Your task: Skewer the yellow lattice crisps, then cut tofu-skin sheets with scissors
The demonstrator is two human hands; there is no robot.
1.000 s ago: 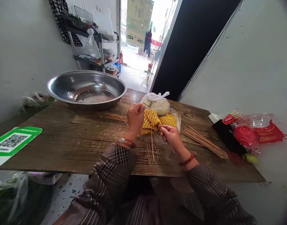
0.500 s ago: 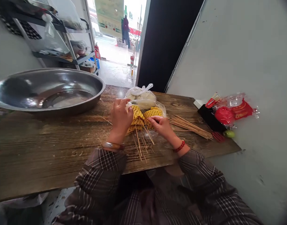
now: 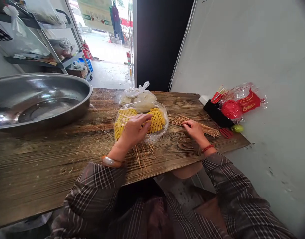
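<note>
The person's left hand (image 3: 135, 129) is over two yellow, lattice-cut food pieces (image 3: 157, 120), which lie side by side in a clear plastic bag (image 3: 155, 135) on the dark brown wood-grained surface (image 3: 67, 159). Its grip is partly open, thumb and fingers curved and parted, with nothing visible between them; whether the hand touches the food pieces cannot be told. Several thin wooden sticks (image 3: 141, 156) stick out from beneath that hand toward the person, but their far ends are hidden.

The right hand (image 3: 195, 132) is at a fanned bundle of pale brown wooden skewers (image 3: 208, 130), its fingertips beside their near side. Its thumb and fingers are bent close together; the view does not show whether its grip has hold of a skewer.

Just behind the food pieces sits a knotted, translucent white plastic bag (image 3: 139, 98). A large round metal basin (image 3: 42, 88) stands well to the left. Beyond the skewers, near the wall, are a black box (image 3: 218, 114) and a small green rounded object (image 3: 238, 128).
</note>
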